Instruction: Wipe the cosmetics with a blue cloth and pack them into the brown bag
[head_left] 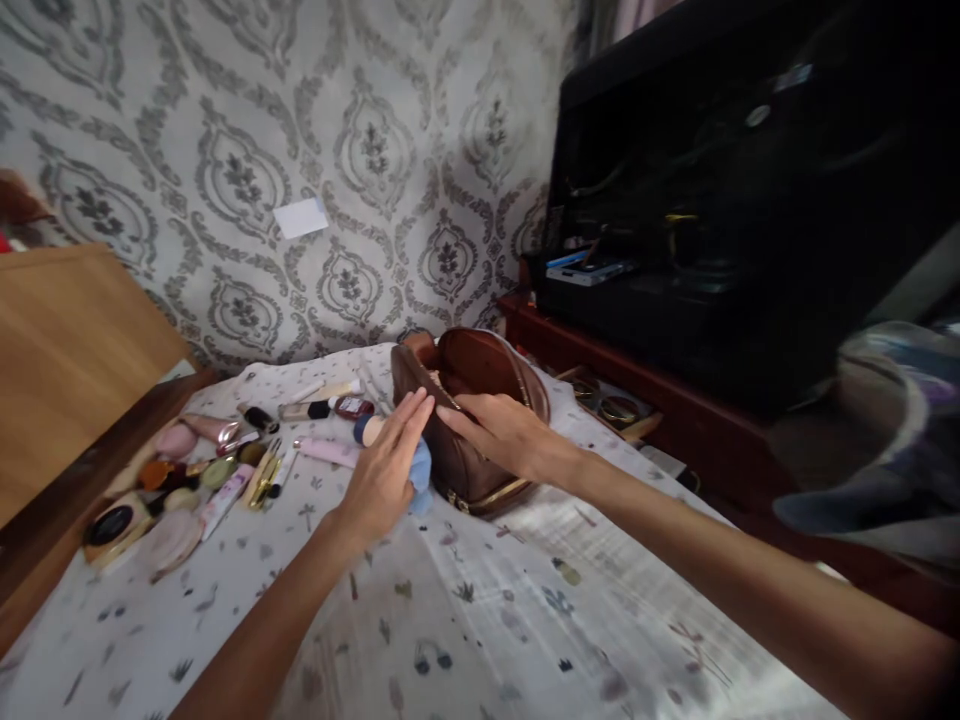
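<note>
A brown zippered bag (pixel 469 470) stands open on the patterned cloth, its reddish-brown lining showing. My right hand (pixel 506 430) grips the near rim of the bag, with fingers at the zipper edge. On the bag's left side is my left hand (pixel 386 465), fingers stretched along it and a light blue cloth (pixel 420 480) held under the palm against the bag. Part of that cloth is hidden by the hand. Just left of my left fingers lies a dark-capped bottle (pixel 367 430), partly covered by the hand.
Several cosmetics lie to the left, including a pink tube (pixel 326 452), a round black-lidded compact (pixel 112 525) and a brown-red bottle (pixel 352 407). A wooden box (pixel 82 350) stands at far left. A dark television (pixel 720 200) and an open drawer (pixel 619 415) are on the right.
</note>
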